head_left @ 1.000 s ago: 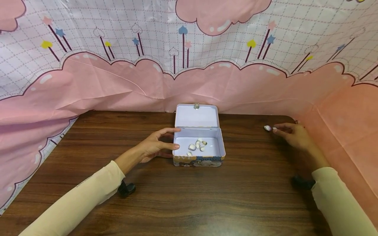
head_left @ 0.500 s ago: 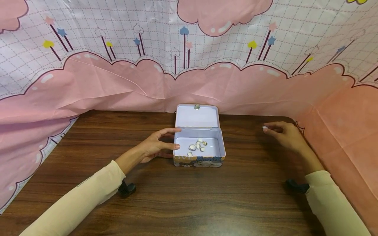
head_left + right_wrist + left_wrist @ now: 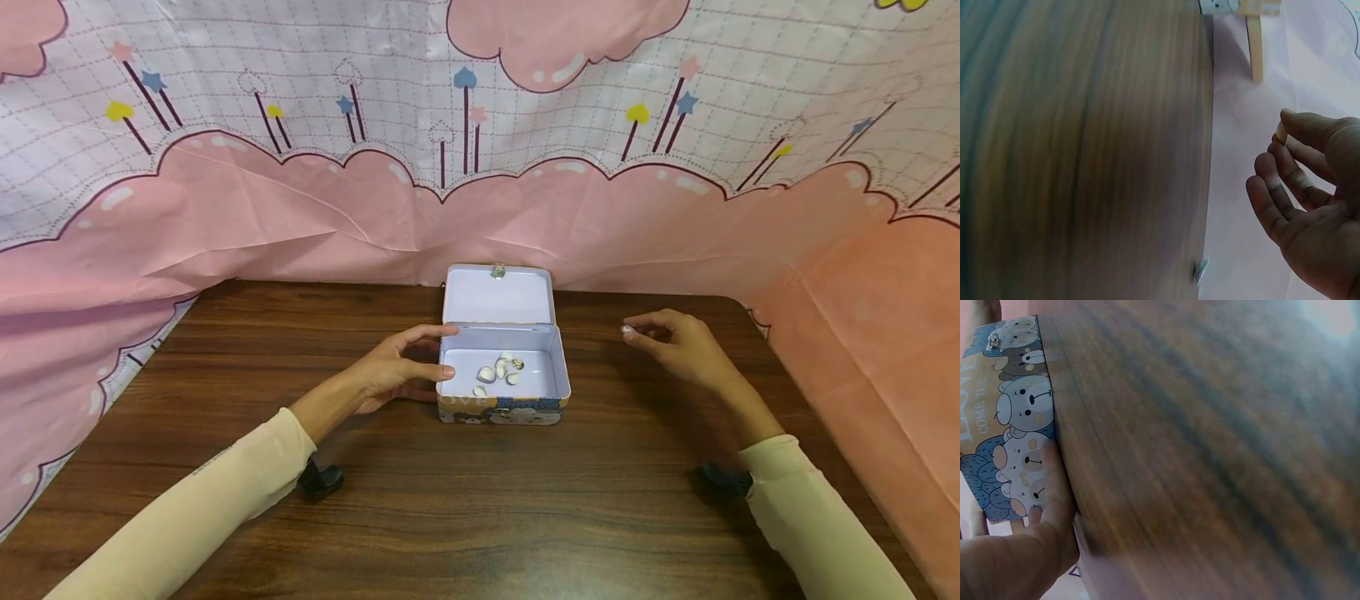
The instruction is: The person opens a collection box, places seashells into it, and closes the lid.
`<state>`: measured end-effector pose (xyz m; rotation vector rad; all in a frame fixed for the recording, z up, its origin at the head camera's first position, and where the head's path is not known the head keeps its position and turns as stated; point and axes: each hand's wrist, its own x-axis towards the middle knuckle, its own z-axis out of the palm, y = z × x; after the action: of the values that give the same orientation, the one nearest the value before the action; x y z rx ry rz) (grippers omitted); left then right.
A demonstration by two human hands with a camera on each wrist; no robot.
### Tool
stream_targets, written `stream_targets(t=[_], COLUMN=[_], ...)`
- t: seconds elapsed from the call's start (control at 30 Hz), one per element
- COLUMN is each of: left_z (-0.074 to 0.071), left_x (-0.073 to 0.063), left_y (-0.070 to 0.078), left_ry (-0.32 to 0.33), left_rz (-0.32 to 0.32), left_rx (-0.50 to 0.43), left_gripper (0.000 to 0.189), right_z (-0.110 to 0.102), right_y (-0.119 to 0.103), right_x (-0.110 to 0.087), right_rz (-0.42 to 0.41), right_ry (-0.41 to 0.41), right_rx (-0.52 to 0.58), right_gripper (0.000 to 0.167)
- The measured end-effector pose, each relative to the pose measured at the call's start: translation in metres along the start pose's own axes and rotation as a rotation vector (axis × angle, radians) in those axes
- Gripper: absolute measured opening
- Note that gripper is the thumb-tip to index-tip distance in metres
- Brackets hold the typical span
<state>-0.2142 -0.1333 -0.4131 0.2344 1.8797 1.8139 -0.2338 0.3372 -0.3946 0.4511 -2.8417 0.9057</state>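
An open tin box (image 3: 557,367) with cartoon bears on its front stands near the middle of the table. Several small white seashells (image 3: 487,374) lie inside it, among them one with brownish-gold marks (image 3: 517,364). My left hand (image 3: 393,362) holds the box by its left end, thumb and index finger over the rim. In the left wrist view, that hand's fingers (image 3: 1054,487) lie along the printed wall. To the right of the box, my right hand (image 3: 678,342) pinches a small white shell (image 3: 627,330) between thumb and index finger; its other fingers are loosely bent.
The raised lid (image 3: 498,296) leans back near the pink patterned cloth (image 3: 360,225) behind the table (image 3: 495,508). Orange-pink cloth (image 3: 877,333) borders the right side. In the right wrist view, a small pale object (image 3: 1200,270) lies at the table's edge.
My right hand has moved left toward the box, carrying the pinched shell. The loose shell seen beside it a second ago no longer shows in the head view. My left hand stays at the box.
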Motion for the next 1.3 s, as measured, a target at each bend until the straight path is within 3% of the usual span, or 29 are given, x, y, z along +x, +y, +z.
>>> stream_targets(t=[1.3], left_z=[-0.001], left_x=[0.001], left_y=[-0.001], left_ry=[0.007], left_rz=[0.000], left_rx=[-0.002], left_gripper=[0.077], right_z=[0.034], right_y=[-0.093], right_x=[0.021], right_rz=[-0.130], right_ry=[-0.045], right_rx=[0.155], right_gripper=[0.030])
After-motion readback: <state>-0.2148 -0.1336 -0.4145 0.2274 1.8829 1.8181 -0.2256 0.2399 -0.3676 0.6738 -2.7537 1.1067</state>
